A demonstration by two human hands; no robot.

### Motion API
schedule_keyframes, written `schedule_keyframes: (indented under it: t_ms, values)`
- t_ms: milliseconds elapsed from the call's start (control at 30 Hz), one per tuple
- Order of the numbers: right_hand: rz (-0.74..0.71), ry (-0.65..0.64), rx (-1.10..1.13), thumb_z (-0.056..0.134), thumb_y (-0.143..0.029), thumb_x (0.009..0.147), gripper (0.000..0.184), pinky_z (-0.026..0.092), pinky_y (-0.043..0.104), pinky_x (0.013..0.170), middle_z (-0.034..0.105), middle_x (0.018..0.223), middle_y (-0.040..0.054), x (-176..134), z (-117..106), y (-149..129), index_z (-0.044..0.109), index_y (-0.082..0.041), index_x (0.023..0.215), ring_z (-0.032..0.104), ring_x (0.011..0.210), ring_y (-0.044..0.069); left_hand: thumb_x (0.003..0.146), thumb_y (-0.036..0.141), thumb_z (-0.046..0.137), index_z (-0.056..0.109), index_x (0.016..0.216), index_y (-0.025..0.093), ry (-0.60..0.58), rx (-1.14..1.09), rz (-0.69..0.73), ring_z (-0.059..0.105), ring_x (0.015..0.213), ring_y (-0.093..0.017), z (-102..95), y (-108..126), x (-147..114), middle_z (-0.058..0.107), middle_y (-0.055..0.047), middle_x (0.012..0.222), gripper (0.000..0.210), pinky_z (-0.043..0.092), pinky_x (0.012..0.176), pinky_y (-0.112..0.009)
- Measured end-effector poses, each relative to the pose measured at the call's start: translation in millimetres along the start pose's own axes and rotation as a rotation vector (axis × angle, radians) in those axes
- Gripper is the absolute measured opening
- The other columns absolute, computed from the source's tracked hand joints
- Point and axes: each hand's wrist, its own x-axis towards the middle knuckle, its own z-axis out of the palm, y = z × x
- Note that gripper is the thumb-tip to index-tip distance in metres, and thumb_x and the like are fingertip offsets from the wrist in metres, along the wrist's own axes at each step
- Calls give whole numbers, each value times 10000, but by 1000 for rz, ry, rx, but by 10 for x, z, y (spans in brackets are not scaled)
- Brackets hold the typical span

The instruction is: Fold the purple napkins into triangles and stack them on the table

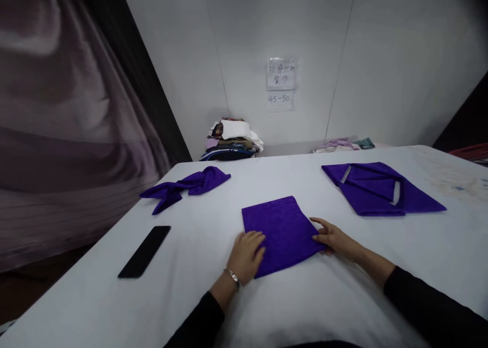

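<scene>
A purple cloth napkin (282, 233), folded to a rough square, lies on the white-covered table in front of me. Over its left edge rests my left hand (247, 255), fingers lightly bent and thumb apart, pressing on the cloth. At the lower right corner my right hand (335, 240) pinches the fabric between thumb and fingers, and its index finger sticks out past the edge. The corner in that grip is partly hidden.
Another purple cloth (381, 187) lies loosely folded at right, and a crumpled, twisted one (190, 186) at far left. A black flat phone-like slab (145, 251) is at left. Behind the white table (183, 297) are a clothes pile (232, 140) and more fabric (337, 144).
</scene>
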Motion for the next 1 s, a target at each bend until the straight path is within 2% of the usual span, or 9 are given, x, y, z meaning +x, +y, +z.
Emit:
schedule_keyframes:
  t_ms: [100,200,267,367,500,633,700,867,1000]
  values:
    - [-8,0,-22,578,-307,728,662,363,201,368,524,634,-54,-22,4,22,284,-227,1316,520,449,103,808,464,491,430,1273,275,-110,-107,142,378,1246,-224,136,321,-93,475,-27,1334,506,202,1074,-500]
    - [22,-6,-151,539,-303,744,600,305,203,330,489,587,-65,-58,8,69,340,-204,1301,442,365,82,821,502,452,367,1319,273,-168,-122,156,280,1307,-217,235,434,-128,378,-31,1404,555,157,1091,-490]
    - [27,-13,-282,509,-302,760,554,316,220,344,473,557,-66,-98,-8,95,382,-187,1287,419,352,86,846,487,414,350,1329,270,-198,-124,153,234,1328,-203,238,409,-135,338,-29,1427,533,142,1097,-477]
    - [-63,3,-577,493,-310,781,469,417,274,487,560,599,-20,-159,-61,72,478,-198,1237,535,497,146,855,488,397,366,1319,264,-225,-128,146,221,1334,-195,153,304,-123,324,-30,1434,516,164,1094,-458]
    - [-217,144,-897,469,-368,812,404,455,363,661,662,802,57,-120,-48,-111,555,-213,1175,600,750,247,881,452,347,415,1292,206,-116,-63,-18,228,1332,-197,-14,106,43,342,-59,1424,484,186,1089,-429]
    - [-490,105,-868,416,-343,846,407,449,375,824,624,1050,97,160,294,-335,517,-188,1208,576,941,245,882,419,337,416,1289,158,-9,71,-181,255,1320,-227,-47,-81,419,345,-97,1418,490,207,1076,-424]
    - [-577,61,-875,406,-328,850,455,367,391,961,518,1252,119,371,549,-410,452,-165,1272,470,1145,251,880,414,330,397,1301,137,-9,120,-203,240,1324,-240,22,-134,613,325,-109,1426,509,206,1075,-422]
    - [-589,-79,-1062,381,-418,863,621,130,461,1073,237,1453,126,870,989,-458,247,-129,1396,149,1340,251,868,380,332,306,1352,104,-63,204,-263,162,1346,-261,293,-233,877,243,-131,1458,558,158,1083,-435]
    - [-519,-98,-1159,313,-565,858,708,85,473,1071,216,1454,147,1080,967,-371,240,-116,1400,132,1343,262,870,448,271,272,1370,104,-98,200,-308,117,1356,-255,407,-321,879,211,-122,1469,606,145,1085,-441]
